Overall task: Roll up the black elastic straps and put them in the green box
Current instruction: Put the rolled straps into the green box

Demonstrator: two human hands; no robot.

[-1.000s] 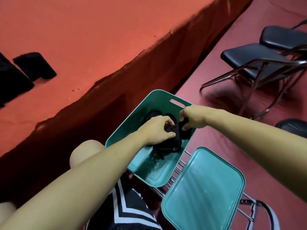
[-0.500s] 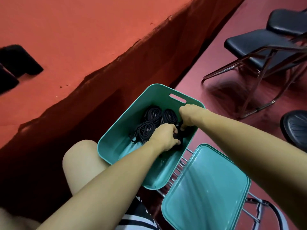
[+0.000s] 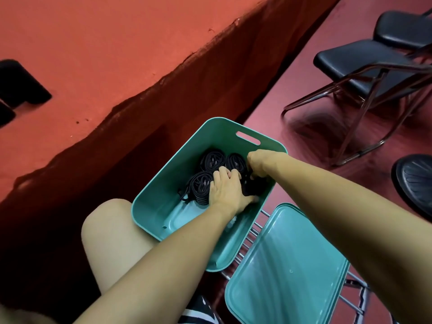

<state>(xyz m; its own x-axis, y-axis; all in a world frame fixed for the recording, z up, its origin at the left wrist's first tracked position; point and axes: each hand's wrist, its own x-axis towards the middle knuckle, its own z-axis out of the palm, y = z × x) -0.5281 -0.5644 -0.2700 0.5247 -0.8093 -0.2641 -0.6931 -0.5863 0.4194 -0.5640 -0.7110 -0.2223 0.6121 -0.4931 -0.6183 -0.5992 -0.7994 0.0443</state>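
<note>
Head cam looking down: both hands are inside the green box (image 3: 163,195), working on one black strap bundle (image 3: 253,187) at its right wall. Left hand (image 3: 228,191) lies over that bundle with fingers curled onto it, right hand (image 3: 258,163) pinches it from the far side, so both are gripping it. Three rolled straps (image 3: 211,160) sit packed just left of the hands, toward the far end, one of them with a loose tail. Box rests on a wire rack (image 3: 251,232) beside a bare knee (image 3: 112,230), the green lid (image 3: 287,272) lies near right, and black chairs (image 3: 364,66) stand far right.
</note>
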